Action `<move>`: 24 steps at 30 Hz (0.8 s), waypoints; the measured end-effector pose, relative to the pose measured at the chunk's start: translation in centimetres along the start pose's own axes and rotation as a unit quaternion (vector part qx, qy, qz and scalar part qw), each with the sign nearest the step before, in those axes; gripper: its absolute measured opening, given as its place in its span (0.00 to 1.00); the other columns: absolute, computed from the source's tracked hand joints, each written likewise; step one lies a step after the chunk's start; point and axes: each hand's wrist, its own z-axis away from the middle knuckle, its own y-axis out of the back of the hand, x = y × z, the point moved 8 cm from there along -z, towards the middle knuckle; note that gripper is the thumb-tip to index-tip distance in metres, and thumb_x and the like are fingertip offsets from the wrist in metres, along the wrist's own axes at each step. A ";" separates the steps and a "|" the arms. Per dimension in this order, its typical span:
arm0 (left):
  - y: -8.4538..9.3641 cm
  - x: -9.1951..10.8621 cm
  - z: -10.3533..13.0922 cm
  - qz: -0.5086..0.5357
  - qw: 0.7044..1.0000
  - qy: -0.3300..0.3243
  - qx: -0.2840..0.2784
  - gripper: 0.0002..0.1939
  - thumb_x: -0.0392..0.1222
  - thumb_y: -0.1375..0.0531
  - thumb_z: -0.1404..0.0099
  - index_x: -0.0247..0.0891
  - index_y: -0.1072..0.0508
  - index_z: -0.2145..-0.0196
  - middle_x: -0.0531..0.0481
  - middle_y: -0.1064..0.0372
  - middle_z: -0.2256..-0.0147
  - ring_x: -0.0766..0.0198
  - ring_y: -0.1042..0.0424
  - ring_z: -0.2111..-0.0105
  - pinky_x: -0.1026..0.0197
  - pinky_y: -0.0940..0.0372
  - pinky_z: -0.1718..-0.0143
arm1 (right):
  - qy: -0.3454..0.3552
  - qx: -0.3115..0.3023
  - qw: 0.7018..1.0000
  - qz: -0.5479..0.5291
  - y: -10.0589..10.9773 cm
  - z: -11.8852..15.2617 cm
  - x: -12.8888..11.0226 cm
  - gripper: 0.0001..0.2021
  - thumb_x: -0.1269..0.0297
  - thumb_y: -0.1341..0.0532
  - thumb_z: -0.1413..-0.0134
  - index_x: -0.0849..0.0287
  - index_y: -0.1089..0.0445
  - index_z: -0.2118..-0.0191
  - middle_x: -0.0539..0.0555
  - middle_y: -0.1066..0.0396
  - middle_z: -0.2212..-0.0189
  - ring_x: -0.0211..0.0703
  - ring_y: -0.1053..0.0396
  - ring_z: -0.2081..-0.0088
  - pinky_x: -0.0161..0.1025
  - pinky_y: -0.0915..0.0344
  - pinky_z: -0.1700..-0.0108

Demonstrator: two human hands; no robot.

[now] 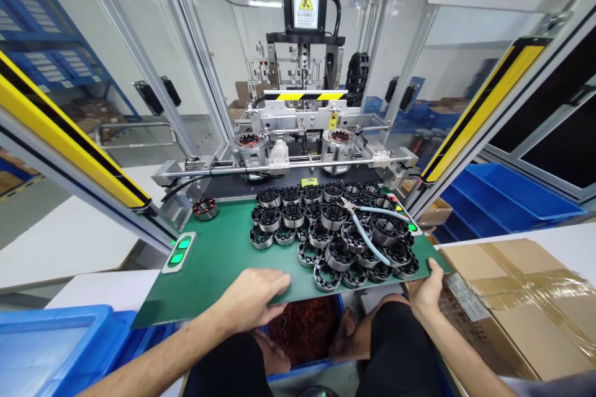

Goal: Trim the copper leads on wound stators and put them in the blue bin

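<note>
My left hand [256, 298] rests on the front edge of the green work surface [209, 273], fingers apart and holding no part. At the surface's right front corner, my right hand [427, 285] has its thumb on top and its fingers below, gripping the edge. Between and beyond the hands stand several black-and-silver stator rings [327, 274], partly stacked. Pliers [367, 239] with light blue handles lie open on top of them. One ring with reddish windings [205, 209] sits apart at the back left.
Behind the surface stands a machine with two metal fixtures [338, 152] under a striped bar [305, 96]. Yellow guard posts [484, 111] flank it. A button panel [179, 252] is at left, a cardboard box [521, 304] at right, and a blue bin [342, 304] below.
</note>
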 end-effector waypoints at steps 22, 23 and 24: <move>0.3 0.1 0.0 -0.002 1.000 0.004 -0.004 0.16 0.42 0.33 0.35 0.44 0.40 0.64 0.54 0.25 0.63 0.58 0.27 0.64 0.54 0.45 0.65 | -0.008 0.008 1.000 -0.011 0.1 0.0 0.2 0.23 0.51 0.37 0.47 0.55 0.25 0.47 0.49 0.21 0.46 0.42 0.26 0.42 0.36 0.26 0.43; 0.3 0.1 0.0 -0.003 1.000 0.004 -0.003 0.16 0.42 0.33 0.35 0.44 0.40 0.64 0.55 0.26 0.63 0.58 0.27 0.64 0.53 0.44 0.65 | -0.009 0.009 1.000 -0.009 0.1 0.0 0.2 0.24 0.51 0.37 0.47 0.55 0.25 0.47 0.49 0.21 0.46 0.43 0.26 0.41 0.37 0.26 0.43; 0.3 0.1 0.0 -0.003 1.000 0.003 -0.002 0.16 0.42 0.33 0.35 0.44 0.40 0.64 0.54 0.26 0.63 0.58 0.27 0.64 0.53 0.44 0.65 | -0.009 0.009 1.000 -0.007 0.1 0.0 0.2 0.24 0.50 0.37 0.47 0.55 0.25 0.46 0.49 0.21 0.46 0.43 0.27 0.41 0.37 0.27 0.42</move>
